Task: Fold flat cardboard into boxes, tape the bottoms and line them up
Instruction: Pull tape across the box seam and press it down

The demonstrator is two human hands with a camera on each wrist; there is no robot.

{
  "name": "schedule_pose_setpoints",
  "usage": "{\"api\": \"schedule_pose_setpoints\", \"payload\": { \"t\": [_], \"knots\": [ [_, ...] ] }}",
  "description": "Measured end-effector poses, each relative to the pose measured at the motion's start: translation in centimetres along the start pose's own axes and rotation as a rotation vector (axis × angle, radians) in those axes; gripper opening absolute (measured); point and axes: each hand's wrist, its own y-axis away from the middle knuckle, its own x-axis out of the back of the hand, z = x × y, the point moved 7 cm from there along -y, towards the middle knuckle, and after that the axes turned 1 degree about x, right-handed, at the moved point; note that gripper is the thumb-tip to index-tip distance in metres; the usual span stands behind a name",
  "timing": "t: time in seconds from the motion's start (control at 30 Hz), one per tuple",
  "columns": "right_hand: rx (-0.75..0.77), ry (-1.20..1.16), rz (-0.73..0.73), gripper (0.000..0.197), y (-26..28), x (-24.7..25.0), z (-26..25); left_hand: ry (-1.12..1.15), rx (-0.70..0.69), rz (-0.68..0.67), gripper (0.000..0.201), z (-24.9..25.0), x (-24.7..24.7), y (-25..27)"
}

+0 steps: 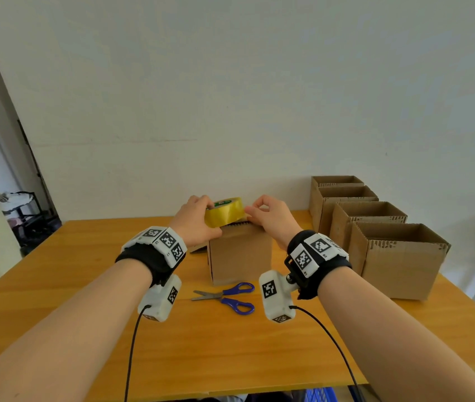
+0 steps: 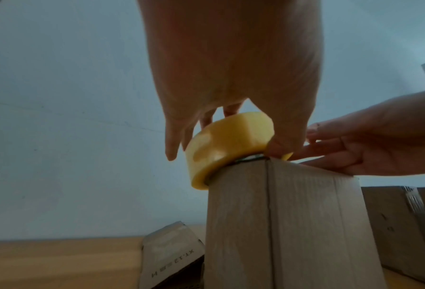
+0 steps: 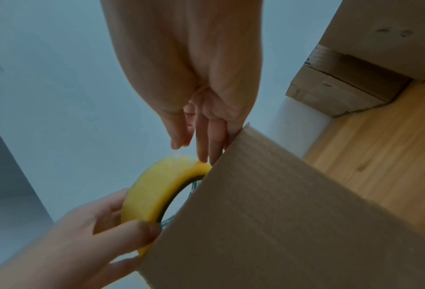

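Left grip (image 1: 198,220) curled round tape roll (image 1: 224,211); right grip (image 1: 271,219) pinching at roll's edge, apparently the tape end. Roll tilted on upturned box (image 1: 240,256) at mid-surface (image 1: 85,285). Cardboard likely light, stiff, crushable: hold by corners. Tape probably tacky. Scissors (image 1: 227,297) just before box; four open boxes (image 1: 375,227) lined right.

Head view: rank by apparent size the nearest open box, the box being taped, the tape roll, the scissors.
1. Nearest open box, though it sits closer to the camera.
2. Box being taped.
3. Scissors and tape roll: too close to call.
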Motion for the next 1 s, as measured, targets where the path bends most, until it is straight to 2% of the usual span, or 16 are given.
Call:
{"api": "schedule_pose_setpoints", "payload": {
  "t": [0.07, 0.2, 0.37, 0.5, 0.63, 0.73, 0.9, 1.0],
  "knots": [
    [-0.009, -0.024, -0.002, 0.015, 0.0, 0.0, 0.1, -0.039, 0.026, 0.024, 0.048, 0.1, -0.1, 0.0],
    [-0.034, -0.168, -0.010, 0.014, 0.0, 0.1, 0.4, 0.003, 0.068, 0.189, 0.035, -0.1, 0.5, -0.5],
    [-0.023, -0.253, 0.017, 0.010, 0.3, 0.6, 0.5, 0.227, 0.211, 0.267, 0.045, -0.9, 0.2, -0.9],
    [-0.027, -0.330, 0.018, 0.009, 0.6, 0.8, 0.6, 0.344, 0.177, 0.343, 0.037, -0.2, 0.5, -0.8],
    [-0.017, -0.371, 0.005, 0.010, 0.7, 0.7, 0.4, 0.557, 0.203, 0.377, 0.047, 0.5, 0.4, -0.7],
    [-0.026, -0.419, 0.004, 0.010, 0.7, 0.8, 0.6, 0.666, 0.284, 0.368, 0.055, 0.2, -0.1, -0.9],
    [-0.053, -0.473, -0.003, 0.008, 0.8, 0.9, 0.8, 0.789, 0.281, 0.365, 0.033, -0.8, -0.7, -1.5],
    [-0.050, -0.457, -0.006, 0.009, 0.9, 0.8, 0.7, 0.871, 0.229, 0.385, 0.024, 0.2, 0.1, -1.2]
  ]
}}
